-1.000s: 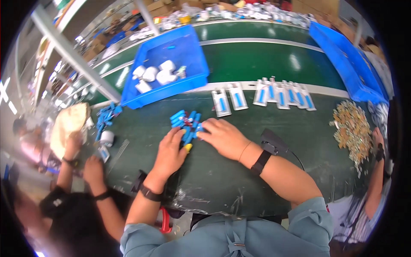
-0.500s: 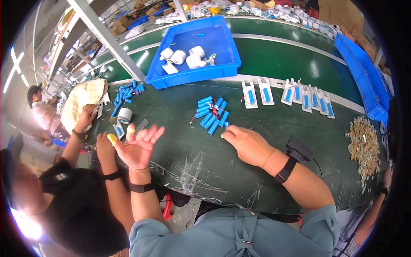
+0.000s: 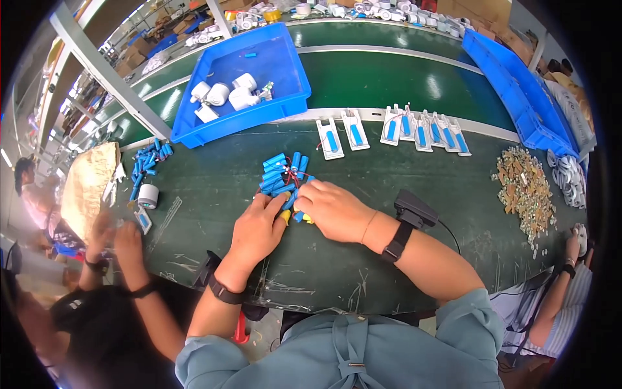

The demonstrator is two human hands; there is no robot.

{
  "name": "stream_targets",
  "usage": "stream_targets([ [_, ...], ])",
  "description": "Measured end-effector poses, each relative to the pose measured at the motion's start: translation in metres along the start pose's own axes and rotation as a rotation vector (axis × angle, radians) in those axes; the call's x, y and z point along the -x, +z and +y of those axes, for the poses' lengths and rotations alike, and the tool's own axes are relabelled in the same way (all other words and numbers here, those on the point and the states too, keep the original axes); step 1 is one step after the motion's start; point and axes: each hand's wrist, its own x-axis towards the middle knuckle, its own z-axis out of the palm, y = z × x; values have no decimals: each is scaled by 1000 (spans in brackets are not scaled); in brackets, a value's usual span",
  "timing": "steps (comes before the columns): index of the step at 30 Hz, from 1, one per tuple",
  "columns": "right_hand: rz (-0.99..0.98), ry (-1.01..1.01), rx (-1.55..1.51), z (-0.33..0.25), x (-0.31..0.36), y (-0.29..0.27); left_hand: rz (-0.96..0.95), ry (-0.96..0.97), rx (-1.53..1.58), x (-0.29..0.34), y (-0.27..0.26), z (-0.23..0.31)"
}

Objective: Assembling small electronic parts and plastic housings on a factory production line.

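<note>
A pile of blue cylindrical battery cells [image 3: 275,170] with thin red wires lies on the dark green worktop in front of me. At its near edge, my left hand [image 3: 258,228] has thumb and fingers bent around a blue cell [image 3: 289,200]. My right hand [image 3: 335,212] reaches in from the other side, its fingers pinched at another blue cell [image 3: 298,216], partly hidden beneath them. Yellow covers sit on some fingertips of both hands. Beyond the pile stand white plastic housings [image 3: 331,144], each with a blue cell in it.
A blue tray [image 3: 243,121] with white round parts stands at the back left. Small brown-and-silver pieces [image 3: 523,188] are heaped at right, near a black device [image 3: 414,209] with a cable. Co-workers' hands [image 3: 129,243] work at left, near more blue cells [image 3: 150,159].
My left hand has come down from the air, where it was open, to the cells. My right hand has shifted against the pile. The whole view has swung to the right.
</note>
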Motion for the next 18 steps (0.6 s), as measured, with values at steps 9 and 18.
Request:
stream_targets([
  [9, 935, 441, -1611, 14, 0, -48, 22, -297, -294, -30, 2, -22],
  [18, 270, 344, -1844, -4, -13, -74, -74, 210, 203, -53, 30, 9],
])
